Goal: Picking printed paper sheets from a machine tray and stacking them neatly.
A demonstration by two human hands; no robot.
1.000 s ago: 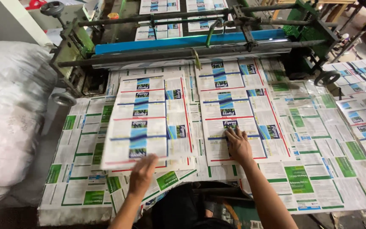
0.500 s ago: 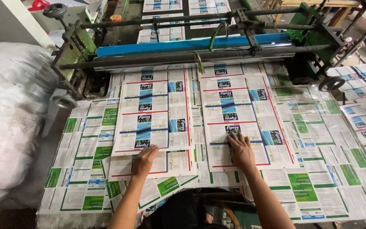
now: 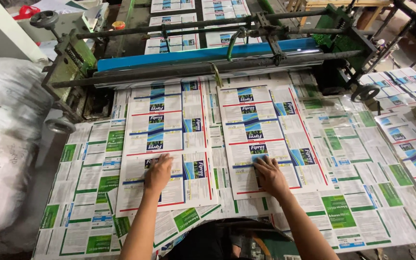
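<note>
Head view: 2 printed sheets lie side by side mid-frame on the tabletop [image 3: 362, 226], itself papered with green-and-white label sheets [image 3: 338, 212]. The left hand [image 3: 158, 172] rests flat, grip released, on the left sheet [image 3: 167, 144], with its blue-and-white panels and red lines. The right hand [image 3: 269, 175] lies the same way, fingers spread, on the right sheet [image 3: 266, 130]. A blue bar [image 3: 208, 54] crosses the upper frame, and a white sack [image 3: 6, 144] sits at the left edge.

Far ends of both printed sheets [image 3: 167, 144] under the machine's blue bar [image 3: 208, 54], forearms cut off below
</note>
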